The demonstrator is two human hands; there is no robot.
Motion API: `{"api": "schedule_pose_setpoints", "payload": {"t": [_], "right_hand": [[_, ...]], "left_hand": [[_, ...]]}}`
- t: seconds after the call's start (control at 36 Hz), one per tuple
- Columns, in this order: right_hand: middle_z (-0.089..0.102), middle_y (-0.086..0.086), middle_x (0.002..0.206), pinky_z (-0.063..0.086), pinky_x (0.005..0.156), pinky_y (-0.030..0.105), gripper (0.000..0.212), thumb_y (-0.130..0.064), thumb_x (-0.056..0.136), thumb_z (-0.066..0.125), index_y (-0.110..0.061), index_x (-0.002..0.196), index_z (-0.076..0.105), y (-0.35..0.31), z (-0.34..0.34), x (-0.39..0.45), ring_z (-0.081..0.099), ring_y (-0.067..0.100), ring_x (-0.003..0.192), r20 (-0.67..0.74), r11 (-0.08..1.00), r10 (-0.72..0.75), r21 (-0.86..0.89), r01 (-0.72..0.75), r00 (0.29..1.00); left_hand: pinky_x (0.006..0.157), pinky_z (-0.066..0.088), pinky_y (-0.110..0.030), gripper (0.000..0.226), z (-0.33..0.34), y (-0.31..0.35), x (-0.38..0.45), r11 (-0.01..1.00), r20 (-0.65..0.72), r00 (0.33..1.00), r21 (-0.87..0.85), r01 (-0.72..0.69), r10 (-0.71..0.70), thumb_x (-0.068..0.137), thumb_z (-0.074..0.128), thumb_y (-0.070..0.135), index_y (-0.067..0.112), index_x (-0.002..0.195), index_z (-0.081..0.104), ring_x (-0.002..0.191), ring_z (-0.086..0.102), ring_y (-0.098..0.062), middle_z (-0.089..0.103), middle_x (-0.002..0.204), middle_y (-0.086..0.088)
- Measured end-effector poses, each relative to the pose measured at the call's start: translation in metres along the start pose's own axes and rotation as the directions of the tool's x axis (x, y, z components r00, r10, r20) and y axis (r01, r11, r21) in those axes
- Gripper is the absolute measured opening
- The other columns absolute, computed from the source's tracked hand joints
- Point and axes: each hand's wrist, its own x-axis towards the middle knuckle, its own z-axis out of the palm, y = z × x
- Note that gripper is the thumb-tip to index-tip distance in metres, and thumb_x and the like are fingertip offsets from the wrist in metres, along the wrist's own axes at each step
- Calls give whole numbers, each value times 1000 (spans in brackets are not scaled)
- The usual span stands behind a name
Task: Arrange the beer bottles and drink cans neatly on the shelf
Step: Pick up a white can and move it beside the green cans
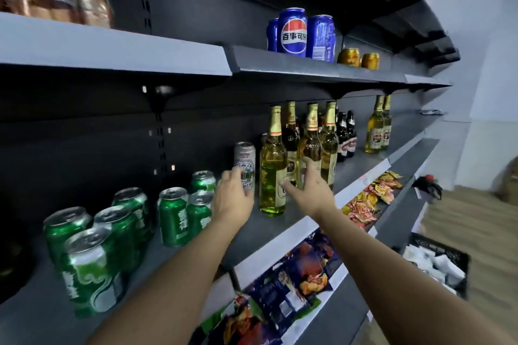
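Observation:
On the middle shelf [266,228], my left hand [234,196] grips the lower part of a tall silver can [244,158], fingers curled at its left side. My right hand [311,190] is open with spread fingers. Its index finger touches the front golden beer bottle [272,171], and its other fingers reach the bottle behind [310,145]. Several more golden bottles and dark bottles [346,134] cluster behind these. A pair of golden bottles [378,126] stands further right. Several green cans [173,216] stand loosely at the left.
Blue cola cans [293,31] and two gold cans [349,57] stand on the upper shelf. Snack packets [364,199] lie on the shelf below. A black crate [440,266] with white packets sits on the wooden floor to the right.

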Motion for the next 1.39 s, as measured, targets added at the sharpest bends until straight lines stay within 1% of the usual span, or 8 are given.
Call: {"api": "schedule_pose_setpoints", "payload": {"t": [0.22, 0.44, 0.61, 0.75, 0.92, 1.03, 1.22, 1.39], "right_hand": [[17, 4, 161, 29, 113, 40, 111, -58, 77, 69, -17, 154, 0, 9, 36, 82, 24, 23, 145, -12, 978, -95, 183, 95, 995], [44, -2, 144, 45, 93, 38, 93, -55, 78, 69, -19, 149, 20, 31, 69, 104, 49, 19, 126, -85, 975, -180, 118, 190, 980], [50, -1, 132, 53, 88, 42, 94, -70, 73, 55, -19, 145, 23, 43, 76, 111, 56, 17, 116, -113, 952, -246, 156, 262, 963], [50, -2, 133, 47, 86, 31, 89, -51, 78, 70, -18, 146, 24, 46, 85, 114, 55, 16, 116, -115, 917, -273, 269, 294, 955], [48, 2, 137, 46, 91, 34, 90, -53, 78, 68, -17, 147, 22, 50, 89, 120, 52, 21, 120, -85, 889, -289, 345, 300, 954], [44, 4, 142, 42, 96, 35, 91, -50, 80, 69, -15, 149, 21, 52, 88, 121, 48, 23, 125, -61, 876, -310, 370, 310, 949], [44, 5, 144, 43, 92, 38, 89, -53, 82, 66, -18, 149, 19, 50, 91, 135, 53, 27, 121, 5, 872, -316, 396, 289, 949], [44, 7, 141, 41, 95, 37, 87, -40, 79, 75, -17, 143, 21, 37, 98, 168, 51, 31, 122, 120, 878, -262, 441, 185, 957]], "left_hand": [[98, 42, -45, 54, 22, -2, 101, 989, -35, 989, 43, 143, -142, 93, 52, 10, 20, 144, 37, 124, 47, -36, 43, 136, -17], [102, 42, -41, 67, 55, -1, 156, 952, 126, 947, 116, 283, -297, 100, 42, 45, 23, 154, 10, 130, 44, -34, 36, 150, -15], [73, 37, -29, 42, 78, 7, 187, 892, 183, 879, 206, 403, -440, 101, 43, 38, 8, 130, 50, 82, 48, -16, 55, 115, -9], [86, 47, -35, 36, 81, 2, 190, 877, 60, 886, 191, 442, -459, 97, 51, 32, 11, 126, 51, 105, 58, -25, 57, 118, -10], [89, 45, -34, 65, 65, 11, 173, 834, -38, 848, 164, 527, -529, 89, 60, 48, 18, 142, 39, 119, 54, -28, 51, 135, -8], [88, 52, -37, 59, 50, 17, 161, 813, -63, 853, 275, 514, -518, 79, 61, 51, 21, 129, 53, 107, 60, -29, 60, 125, -7], [115, 24, -51, 66, 28, 19, 151, 660, -14, 806, 567, 493, -591, 94, 34, 62, 20, 143, 43, 135, 39, -30, 42, 148, -10], [109, 26, -48, 82, 10, 13, 140, 648, -21, 819, 601, 468, -573, 75, 65, 58, 25, 145, 35, 135, 38, -30, 41, 147, -4]]}}
